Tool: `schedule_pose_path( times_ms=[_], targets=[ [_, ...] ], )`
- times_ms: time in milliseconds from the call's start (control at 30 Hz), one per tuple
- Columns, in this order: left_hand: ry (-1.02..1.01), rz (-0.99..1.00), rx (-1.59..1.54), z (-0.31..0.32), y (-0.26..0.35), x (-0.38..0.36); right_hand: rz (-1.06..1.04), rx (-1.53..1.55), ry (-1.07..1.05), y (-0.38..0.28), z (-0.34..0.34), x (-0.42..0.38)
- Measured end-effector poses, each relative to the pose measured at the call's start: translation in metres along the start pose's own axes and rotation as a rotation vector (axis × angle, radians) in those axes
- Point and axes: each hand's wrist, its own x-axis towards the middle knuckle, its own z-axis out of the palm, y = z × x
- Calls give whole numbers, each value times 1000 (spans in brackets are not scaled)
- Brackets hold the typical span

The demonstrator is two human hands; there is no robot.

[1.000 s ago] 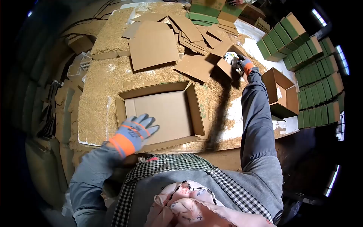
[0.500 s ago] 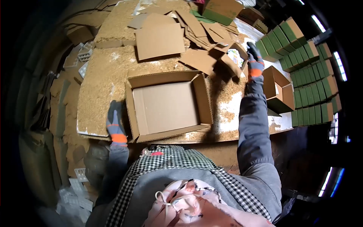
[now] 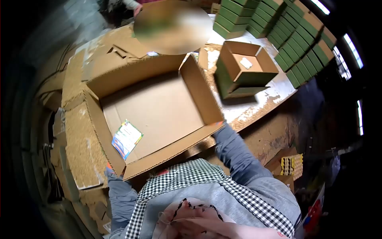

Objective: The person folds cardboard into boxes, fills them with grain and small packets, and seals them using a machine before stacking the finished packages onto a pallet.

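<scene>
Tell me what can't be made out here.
Head view:
Left hand: mostly hidden by the big box.
Right hand: likewise, behind its near right corner.
Card: fine print, too small.
Table, far part: masked by a blurred oval.
Far person: cut off by top edge.

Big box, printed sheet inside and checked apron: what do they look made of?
Box: matte brown corrugated cardboard, by its ridged cut edges. Sheet: probably paper or thin card; flat, with coloured print, gloss unclear. Apron: likely woven cloth, matte, draping over the body.
</scene>
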Motion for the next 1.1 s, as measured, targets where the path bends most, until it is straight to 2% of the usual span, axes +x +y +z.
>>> schedule_pose_path(
  times_ms=[133,200,267,333,367,400,467,500,533,567,600,633,667,700,733,767,800,833,867,900,933,967,1000,1033,1067,1100],
  targets=[
    [-303,9,107,174,0,45,-283,-100,201,-137,-121,28],
    [-424,-3,123,267,-8,82,-352,-170,297,-191,-185,49],
    [-494,-45,58,350,-24,123,-367,-236,374,-225,-243,73],
    [-561,-97,-85,406,-55,165,-345,-306,438,-240,-295,96],
    [-608,-83,29,419,-64,172,-316,-336,463,-239,-315,104],
    [-601,-82,34,428,-87,184,-295,-371,485,-235,-333,113],
    [-532,-212,-167,433,-168,217,-242,-446,514,-218,-361,127],
    [-507,-166,-85,426,-192,224,-230,-501,523,-205,-368,131],
    [-501,-25,152,421,-199,221,-219,-569,534,-192,-375,135],
    [-463,233,588,412,-205,218,-229,-659,545,-178,-379,137],
    [-365,485,1047,406,-196,207,-263,-772,561,-165,-381,139],
    [-233,665,1298,399,-179,193,-314,-903,585,-153,-380,138],
    [-181,271,1122,401,-125,152,-386,-1046,627,-142,-380,130],
    [34,900,1201,371,-148,155,-511,-1186,703,-139,-375,117],
    [-23,867,1216,336,-117,130,-698,-1287,804,-140,-361,96],
    [-34,729,1237,295,-98,111,-927,-1312,890,-140,-331,67],
    [99,785,1265,237,-89,99,-1123,-1241,911,-139,-287,34],
    [199,847,1291,171,-83,82,-1188,-1145,767,-126,-240,5],
    [383,701,1476,107,-75,63,-1055,-1028,462,-93,-168,-10],
    [666,505,1617,45,-73,40,-864,-867,198,-59,-95,-24],
    [922,188,1833,-15,-77,20,-651,-728,21,-25,-22,-38],
    [1056,44,1775,-71,-81,3,-564,-890,-133,54,-11,-36],
    [1180,-102,1700,-109,-85,-11,-647,-967,-482,76,46,-42],
    [1168,-103,1706,-117,-77,-22,-712,-1036,-831,98,113,-49],
    [1058,-171,1692,-118,-66,-30,-779,-1296,-950,124,151,-55],
    [947,-235,1666,-123,-59,-33,-835,-1364,-1015,162,177,-62]
  ],
)
